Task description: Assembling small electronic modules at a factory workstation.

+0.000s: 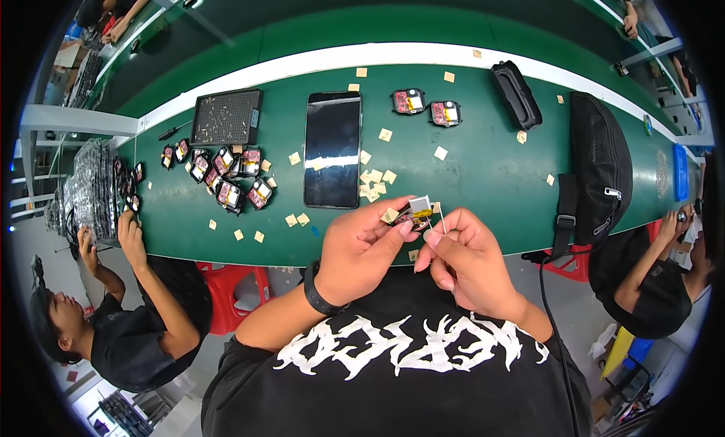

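My left hand (356, 254), with a black band at the wrist, is closed on a small electronic module (420, 206). The module has a silver battery cell and yellow tape; its lower part is hidden by my fingers. My right hand (474, 265) pinches thin metal tweezers (443, 221), their tips beside the module. Small beige square pads (375, 182) lie scattered just beyond my hands. Farther off on the green table (468, 184) are two similar modules (408, 101) in black housings.
A black phone (332, 150) lies ahead of me. Left of it are a heap of modules (226, 172) and a black tray (225, 118) of tiny parts. A black case (516, 95) and a black bag (602, 165) lie right. Co-workers (128, 316) sit at both sides.
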Action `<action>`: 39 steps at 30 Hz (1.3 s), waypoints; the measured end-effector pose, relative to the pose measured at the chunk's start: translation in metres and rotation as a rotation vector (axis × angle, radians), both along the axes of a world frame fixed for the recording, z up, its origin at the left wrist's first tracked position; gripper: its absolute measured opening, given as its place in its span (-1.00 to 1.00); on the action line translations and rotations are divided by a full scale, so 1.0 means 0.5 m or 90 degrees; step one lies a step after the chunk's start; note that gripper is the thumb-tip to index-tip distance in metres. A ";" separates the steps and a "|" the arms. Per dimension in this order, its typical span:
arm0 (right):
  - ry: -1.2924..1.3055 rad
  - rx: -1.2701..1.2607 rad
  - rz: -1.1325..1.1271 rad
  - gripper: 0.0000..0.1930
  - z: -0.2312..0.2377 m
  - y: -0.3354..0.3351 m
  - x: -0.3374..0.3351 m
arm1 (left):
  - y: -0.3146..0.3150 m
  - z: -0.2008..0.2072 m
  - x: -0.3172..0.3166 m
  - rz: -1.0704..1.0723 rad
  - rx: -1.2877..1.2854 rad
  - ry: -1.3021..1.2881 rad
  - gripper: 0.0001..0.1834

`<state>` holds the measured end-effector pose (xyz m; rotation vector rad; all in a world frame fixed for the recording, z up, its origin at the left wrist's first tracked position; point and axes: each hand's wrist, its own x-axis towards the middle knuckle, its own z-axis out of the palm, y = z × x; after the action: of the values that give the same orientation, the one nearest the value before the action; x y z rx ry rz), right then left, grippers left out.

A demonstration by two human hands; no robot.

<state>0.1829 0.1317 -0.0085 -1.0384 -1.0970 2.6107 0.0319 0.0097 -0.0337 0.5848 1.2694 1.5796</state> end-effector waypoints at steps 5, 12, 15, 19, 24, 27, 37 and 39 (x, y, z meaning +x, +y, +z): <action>0.009 0.008 0.032 -0.89 -0.006 -0.001 -0.002 | -0.009 -0.014 -0.018 0.009 -0.043 -0.115 -0.65; 0.023 0.123 0.032 -0.89 -0.017 0.013 0.028 | -0.003 0.023 -0.028 -0.043 -0.081 -0.221 -0.67; 0.008 0.247 -0.041 -0.84 -0.019 0.029 0.018 | 0.001 0.028 -0.019 -0.054 -0.099 -0.191 -0.72; -0.027 0.368 0.008 -0.76 -0.005 0.045 -0.029 | -0.003 0.023 -0.011 -0.065 -0.113 -0.136 -0.65; -0.042 0.324 0.078 -0.80 -0.003 0.060 -0.032 | 0.000 0.026 -0.009 -0.077 -0.125 -0.074 -0.67; -0.050 0.314 0.078 -0.84 0.003 0.050 -0.021 | 0.001 0.015 -0.007 -0.024 -0.087 -0.134 -0.70; -0.073 0.370 0.008 -0.90 -0.024 0.013 0.012 | 0.016 0.000 0.006 -0.005 -0.089 -0.124 -0.78; -0.083 0.409 -0.004 -0.91 -0.026 0.008 0.007 | 0.018 -0.009 0.010 -0.011 -0.082 -0.118 -0.77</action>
<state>0.1866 0.1359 -0.0215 -1.0411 -1.7815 1.9602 0.0369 0.0186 -0.0383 0.3583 1.2123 1.4889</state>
